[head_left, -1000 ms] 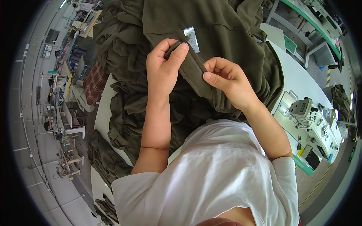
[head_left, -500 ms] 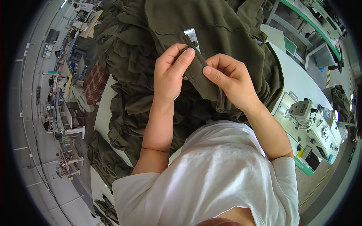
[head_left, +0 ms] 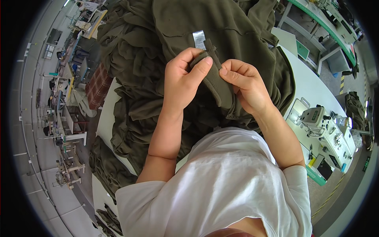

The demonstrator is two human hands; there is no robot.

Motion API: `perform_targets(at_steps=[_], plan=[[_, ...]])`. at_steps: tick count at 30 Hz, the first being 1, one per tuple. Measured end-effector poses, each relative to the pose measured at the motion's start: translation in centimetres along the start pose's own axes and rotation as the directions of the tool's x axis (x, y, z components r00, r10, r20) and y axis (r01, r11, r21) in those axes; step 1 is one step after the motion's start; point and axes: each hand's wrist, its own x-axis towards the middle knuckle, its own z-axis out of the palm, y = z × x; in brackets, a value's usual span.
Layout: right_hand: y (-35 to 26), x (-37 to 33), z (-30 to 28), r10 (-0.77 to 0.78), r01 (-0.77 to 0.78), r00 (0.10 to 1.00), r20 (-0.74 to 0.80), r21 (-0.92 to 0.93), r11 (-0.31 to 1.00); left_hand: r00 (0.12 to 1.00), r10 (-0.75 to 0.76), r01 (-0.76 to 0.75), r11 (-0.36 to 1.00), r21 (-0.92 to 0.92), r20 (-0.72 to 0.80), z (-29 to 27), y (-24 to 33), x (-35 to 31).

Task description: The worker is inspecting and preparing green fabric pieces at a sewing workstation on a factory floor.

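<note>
Between my hands is a folded edge of an olive-green fleece garment (head_left: 218, 87). My left hand (head_left: 185, 75) pinches it, thumb on top and the other fingers curled beneath the cloth. My right hand (head_left: 246, 81) grips the same strip a little lower on its right side, thumb against bent forefinger. A small white label (head_left: 199, 39) sticks out on the garment just beyond my left fingertips. The rest of the garment spreads away in front of both hands, with a seam running across it. Some of my fingertips are hidden by the fabric.
A heap of the same olive cloth (head_left: 134, 51) covers the left of the white table (head_left: 316, 79). To my right stands a white sewing machine (head_left: 325, 126), with small dark snips (head_left: 311, 152) beside it. A plaid cloth (head_left: 98, 87) hangs past the table's left side.
The held edge has turned slightly and both hands have shifted a little to the right. My left thumb has slid along the fabric, and more of the white label shows.
</note>
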Motion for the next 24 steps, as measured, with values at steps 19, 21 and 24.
perform_targets(at_steps=[19,21,24], plan=[[-3.5,1.8,-1.7,-0.201,0.228,0.973,0.111,-0.375,0.898,0.981,-0.09,0.05,0.974,0.222,0.171,0.8,0.8,-0.2],[-3.7,1.9,-1.6,-0.135,0.16,0.987,0.09,-0.386,0.908,0.977,-0.098,0.054,0.973,0.225,0.19,0.7,0.7,-0.2],[-4.0,2.2,-1.7,-0.064,0.089,0.995,0.077,-0.37,0.925,0.974,-0.116,0.07,0.971,0.227,0.196,0.6,0.8,-0.2]])
